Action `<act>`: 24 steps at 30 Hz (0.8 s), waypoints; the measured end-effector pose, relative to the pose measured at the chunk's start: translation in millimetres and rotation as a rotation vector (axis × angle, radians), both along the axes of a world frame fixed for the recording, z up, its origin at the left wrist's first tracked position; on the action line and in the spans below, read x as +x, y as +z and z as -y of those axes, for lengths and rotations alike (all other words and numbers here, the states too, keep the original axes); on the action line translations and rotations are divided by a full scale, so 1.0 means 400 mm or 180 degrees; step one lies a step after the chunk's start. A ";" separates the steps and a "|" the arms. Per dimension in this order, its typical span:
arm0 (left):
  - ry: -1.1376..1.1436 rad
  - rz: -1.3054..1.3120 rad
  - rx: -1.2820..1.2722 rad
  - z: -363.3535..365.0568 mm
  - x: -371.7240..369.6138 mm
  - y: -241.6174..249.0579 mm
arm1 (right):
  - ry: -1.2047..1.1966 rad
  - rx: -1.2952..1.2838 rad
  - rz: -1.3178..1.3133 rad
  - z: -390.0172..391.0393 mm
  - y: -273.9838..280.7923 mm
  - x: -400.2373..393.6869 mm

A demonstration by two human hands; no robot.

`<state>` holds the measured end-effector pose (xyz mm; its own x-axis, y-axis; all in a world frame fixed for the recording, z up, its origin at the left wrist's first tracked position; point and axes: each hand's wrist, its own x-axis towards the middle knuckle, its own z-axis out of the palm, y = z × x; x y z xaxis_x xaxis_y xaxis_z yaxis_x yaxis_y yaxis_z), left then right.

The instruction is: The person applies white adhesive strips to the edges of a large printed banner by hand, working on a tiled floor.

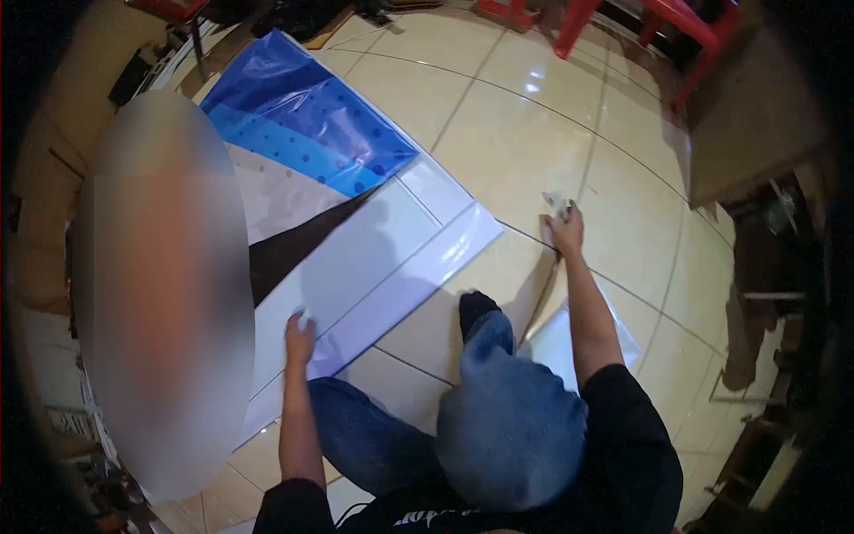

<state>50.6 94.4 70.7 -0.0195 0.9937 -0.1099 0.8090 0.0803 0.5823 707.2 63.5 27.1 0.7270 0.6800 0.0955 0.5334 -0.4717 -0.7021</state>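
Observation:
My left hand [301, 340] rests on the near part of a large white panel [356, 278] lying on the tiled floor, its fingers apart on the surface. A glossy pale strip [418, 278] runs along the panel's right side. Over the panel's far end lies a blue dotted sheet [307, 116] with a shiny surface. My right hand [567, 230], out to the right above the floor, is closed on a small whitish crumpled thing [559, 205]. Below that forearm, a white sheet [556, 343] lies partly hidden.
A blurred area covers the left side. Red plastic stools [680, 27] stand at the top right. A brown board or furniture side [756, 133] is at the right. My knees and one dark-socked foot [479, 311] are beside the panel on the floor tiles [525, 116].

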 end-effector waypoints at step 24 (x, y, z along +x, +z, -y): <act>0.0728 -0.1312 0.0315 -1.058 0.794 -0.084 | 0.1321 -0.0036 -0.0096 -1.235 0.095 0.100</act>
